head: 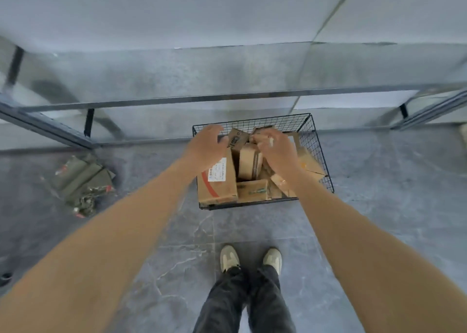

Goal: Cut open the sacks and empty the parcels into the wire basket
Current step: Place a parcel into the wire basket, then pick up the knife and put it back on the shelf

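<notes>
- Count: one wire basket (278, 121), standing on the floor (177, 231).
- Count: about seven cardboard parcels (249, 162) show in the basket. The arms cover others, so the exact number cannot be told.
- Count: one crumpled heap of green sack (83, 181) on the floor, well apart from the basket on its left. Whether it is one sack or several cannot be told.
- Count: two pale shoes (228, 258), near the basket's front edge.
- Left grip (206, 147): fingers spread and loosely bent, holding nothing, above the basket's rear left corner and the big box (217, 188).
- Right grip (279, 154): fingers curled over the parcels at the middle rear of the basket. Blur hides whether they pinch anything.
- Markings: the big box carries a red stripe and one white label (217, 173) with a barcode. The label text is too blurred to read.
- Markings: a rear parcel (236, 138) carries dark print, unreadable.
- Edges: the parcels stand tilted against one another, and several rise above the rim.
- Edges: the basket's rear wall stands near the lower rail of a metal rack (177, 100).
- Open room: bare floor lies in front of the basket, to its right, and between it and the sack.
</notes>
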### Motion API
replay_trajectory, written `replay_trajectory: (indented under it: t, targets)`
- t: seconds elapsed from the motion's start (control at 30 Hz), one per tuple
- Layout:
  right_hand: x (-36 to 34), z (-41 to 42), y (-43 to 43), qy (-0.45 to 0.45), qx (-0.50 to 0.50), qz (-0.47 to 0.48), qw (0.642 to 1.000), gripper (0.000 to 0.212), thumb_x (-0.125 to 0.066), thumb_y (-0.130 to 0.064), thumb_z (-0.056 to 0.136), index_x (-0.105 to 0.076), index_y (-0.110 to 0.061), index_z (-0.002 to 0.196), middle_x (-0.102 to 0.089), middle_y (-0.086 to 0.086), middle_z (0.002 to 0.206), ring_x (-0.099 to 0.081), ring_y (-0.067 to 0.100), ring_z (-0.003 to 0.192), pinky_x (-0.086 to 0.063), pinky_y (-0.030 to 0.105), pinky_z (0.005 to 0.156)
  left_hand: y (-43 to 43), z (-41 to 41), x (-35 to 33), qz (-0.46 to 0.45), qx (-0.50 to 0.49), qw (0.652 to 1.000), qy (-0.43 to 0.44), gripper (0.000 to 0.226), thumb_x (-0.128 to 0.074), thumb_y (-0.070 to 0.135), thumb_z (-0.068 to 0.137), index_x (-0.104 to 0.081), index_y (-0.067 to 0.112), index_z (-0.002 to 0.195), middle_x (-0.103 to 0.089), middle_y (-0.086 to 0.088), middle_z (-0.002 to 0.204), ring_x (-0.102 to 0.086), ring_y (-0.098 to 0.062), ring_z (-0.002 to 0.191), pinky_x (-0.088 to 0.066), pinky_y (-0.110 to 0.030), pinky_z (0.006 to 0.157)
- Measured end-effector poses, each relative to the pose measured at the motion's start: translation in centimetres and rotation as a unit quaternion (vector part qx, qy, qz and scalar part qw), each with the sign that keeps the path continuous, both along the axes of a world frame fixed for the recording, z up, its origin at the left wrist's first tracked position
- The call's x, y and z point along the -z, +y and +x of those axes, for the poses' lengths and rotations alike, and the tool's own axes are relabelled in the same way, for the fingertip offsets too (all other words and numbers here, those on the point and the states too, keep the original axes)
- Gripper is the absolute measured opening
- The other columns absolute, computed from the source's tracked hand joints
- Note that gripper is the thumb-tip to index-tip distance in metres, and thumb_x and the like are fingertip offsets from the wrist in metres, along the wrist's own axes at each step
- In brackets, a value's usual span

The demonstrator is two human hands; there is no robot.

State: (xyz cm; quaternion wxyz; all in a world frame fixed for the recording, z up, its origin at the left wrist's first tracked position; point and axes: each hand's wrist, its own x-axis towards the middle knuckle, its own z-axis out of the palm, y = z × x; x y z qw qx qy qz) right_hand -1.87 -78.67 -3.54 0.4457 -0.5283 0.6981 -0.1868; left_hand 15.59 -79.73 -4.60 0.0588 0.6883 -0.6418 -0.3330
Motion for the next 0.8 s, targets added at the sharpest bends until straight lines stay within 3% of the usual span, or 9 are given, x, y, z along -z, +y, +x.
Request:
replay_trajectory:
  t: [0.07,0.13,0.3,0.4,0.53,0.67,0.8]
  targets:
    - [-3.0,-2.3,0.9,0.006,0.028,-0.008,1.0,0.035,-0.052,-0.012,0.093,-0.055,-0.017,0.127,-0.061,0.003,0.108,-0.061,0.013,0.078,-0.042,0.024,0.049,0.1,-2.0,-2.9,-0.017,0.034,0.999,-0.006,0.045,-0.039,0.03,0.099,-0.041,0.011,0.14,-0.041,-0.006,0.147,-0.04,-0.022,0.133,-0.033,-0.038,0.108]
    - [-5.1,-4.7,1.9,0.016,0.061,-0.021,0.998,0.039,-0.052,-0.013,0.093,-0.051,-0.018,0.132,-0.062,0.002,0.111,-0.063,0.018,0.085,-0.046,0.021,0.052,0.4,-4.4,-5.5,-0.027,0.071,0.997,-0.003,0.044,-0.036,0.03,0.101,-0.041,0.009,0.14,-0.041,-0.008,0.146,-0.039,-0.024,0.133,-0.031,-0.037,0.109]
    - [-9.0,-10.7,5.0,0.025,0.134,-0.048,0.989,0.038,-0.051,-0.015,0.094,-0.052,-0.016,0.131,-0.06,0.0,0.109,-0.049,0.002,0.062,-0.039,0.007,0.05,2.1,-10.8,-9.5,-0.035,0.143,0.989,0.01,0.046,-0.03,0.032,0.101,-0.04,0.009,0.14,-0.043,-0.012,0.145,-0.041,-0.028,0.131,-0.035,-0.041,0.108]
    - [-10.7,-14.6,8.5,0.032,0.16,-0.052,0.985,0.037,-0.05,-0.019,0.095,-0.051,-0.015,0.132,-0.057,-0.001,0.109,-0.046,0.004,0.062,-0.038,0.014,0.057,4.1,-15.0,-11.2,-0.045,0.18,0.983,0.007,0.046,-0.029,0.032,0.101,-0.042,0.008,0.138,-0.044,-0.012,0.143,-0.043,-0.027,0.129,-0.036,-0.042,0.107]
    - [-12.3,-20.2,14.4,0.062,0.204,-0.054,0.976,0.037,-0.048,-0.023,0.096,-0.051,-0.019,0.133,-0.057,0.001,0.096,-0.044,0.006,0.05,-0.034,0.019,0.048,7.9,-20.9,-12.4,-0.078,0.22,0.972,0.014,0.041,-0.03,0.031,0.101,-0.05,0.007,0.127,-0.054,-0.011,0.13,-0.051,-0.027,0.119,-0.041,-0.038,0.096]
    - [-13.0,-25.5,21.3,0.084,0.243,-0.049,0.965,0.037,-0.05,-0.023,0.096,-0.052,-0.019,0.132,-0.059,0.003,0.087,-0.047,0.011,0.05,-0.039,0.025,0.05,12.3,-26.6,-12.8,-0.085,0.246,0.965,0.026,0.039,-0.03,0.031,0.1,-0.054,0.008,0.119,-0.056,-0.01,0.123,-0.055,-0.025,0.11,-0.042,-0.035,0.087]
    - [-12.5,-30.2,27.4,0.093,0.278,-0.038,0.955,0.037,-0.051,-0.023,0.095,-0.053,-0.019,0.132,-0.064,0.01,0.113,-0.055,0.014,0.061,-0.039,0.023,0.059,17.1,-32.0,-12.3,-0.076,0.276,0.958,0.031,0.036,-0.03,0.031,0.099,-0.055,0.007,0.109,-0.056,-0.006,0.111,-0.054,-0.022,0.096,-0.044,-0.037,0.082]
